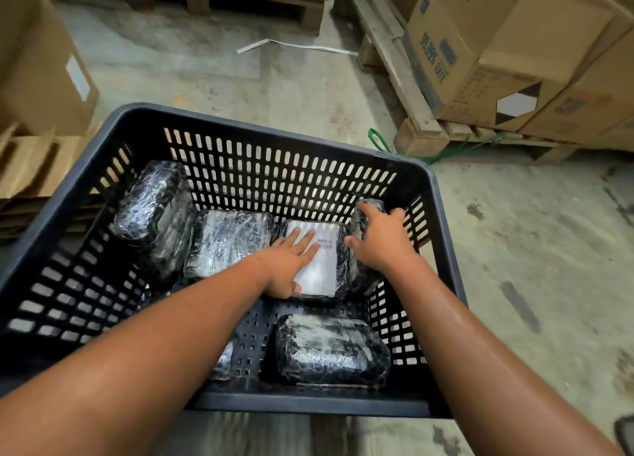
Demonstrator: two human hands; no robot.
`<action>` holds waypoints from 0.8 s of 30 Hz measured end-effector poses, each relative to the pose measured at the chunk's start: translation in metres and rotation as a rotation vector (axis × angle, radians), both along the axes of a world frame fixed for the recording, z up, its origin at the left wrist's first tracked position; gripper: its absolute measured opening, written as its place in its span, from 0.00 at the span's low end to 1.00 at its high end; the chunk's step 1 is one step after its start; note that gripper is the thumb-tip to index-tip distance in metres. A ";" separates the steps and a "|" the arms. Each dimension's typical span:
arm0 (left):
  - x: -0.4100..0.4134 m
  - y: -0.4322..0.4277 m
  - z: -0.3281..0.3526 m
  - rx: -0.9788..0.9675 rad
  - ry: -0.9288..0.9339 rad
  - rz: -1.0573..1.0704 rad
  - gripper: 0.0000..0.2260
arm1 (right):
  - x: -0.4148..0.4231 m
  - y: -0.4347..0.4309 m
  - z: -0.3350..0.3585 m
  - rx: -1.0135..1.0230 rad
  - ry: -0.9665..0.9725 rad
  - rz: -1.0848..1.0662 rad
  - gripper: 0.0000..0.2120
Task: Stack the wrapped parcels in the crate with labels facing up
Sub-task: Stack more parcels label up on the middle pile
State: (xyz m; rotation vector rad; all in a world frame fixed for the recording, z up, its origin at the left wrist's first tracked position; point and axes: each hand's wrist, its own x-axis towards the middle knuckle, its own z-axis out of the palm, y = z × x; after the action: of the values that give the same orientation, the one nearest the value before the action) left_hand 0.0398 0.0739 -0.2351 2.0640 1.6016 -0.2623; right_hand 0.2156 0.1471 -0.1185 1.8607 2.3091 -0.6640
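I see my left hand (291, 260) lying flat and open on the labelled parcel (320, 266) in the crate (442, 215); just right of it, my right hand (380, 239) grips an upright parcel (360, 222).

The crate (219, 119) is dark matt plastic with slotted walls. The parcels, such as the labelled parcel (324, 266), are wrapped in glossy, crinkled clear film over black, its label flat white paper. The cardboard boxes (480, 43) look matt brown, the pallets (404, 78) rough bare wood, the floor (240, 78) stained, dull concrete.
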 end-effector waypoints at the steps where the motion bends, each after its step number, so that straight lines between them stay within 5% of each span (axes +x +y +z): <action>1: 0.000 -0.001 -0.001 0.000 -0.001 0.004 0.46 | 0.000 0.000 -0.001 -0.013 0.014 -0.004 0.38; 5: 0.001 0.001 0.004 0.000 -0.070 0.045 0.46 | 0.002 0.000 0.002 0.014 0.066 0.034 0.37; 13: -0.002 -0.006 0.062 0.163 -0.534 0.245 0.48 | 0.008 0.011 0.053 0.100 0.146 -0.002 0.33; 18: 0.020 -0.023 0.094 0.311 -0.709 0.221 0.54 | 0.009 0.022 0.095 -0.088 0.564 -0.188 0.34; 24: 0.010 -0.026 0.107 0.520 -0.808 0.322 0.44 | -0.001 0.015 0.095 -0.285 0.865 -0.310 0.32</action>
State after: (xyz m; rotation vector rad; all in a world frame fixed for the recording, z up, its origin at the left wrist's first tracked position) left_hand 0.0493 0.0479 -0.1285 1.8111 1.4992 1.0638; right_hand 0.2148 0.1623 -0.0238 2.0463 2.1047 -2.0546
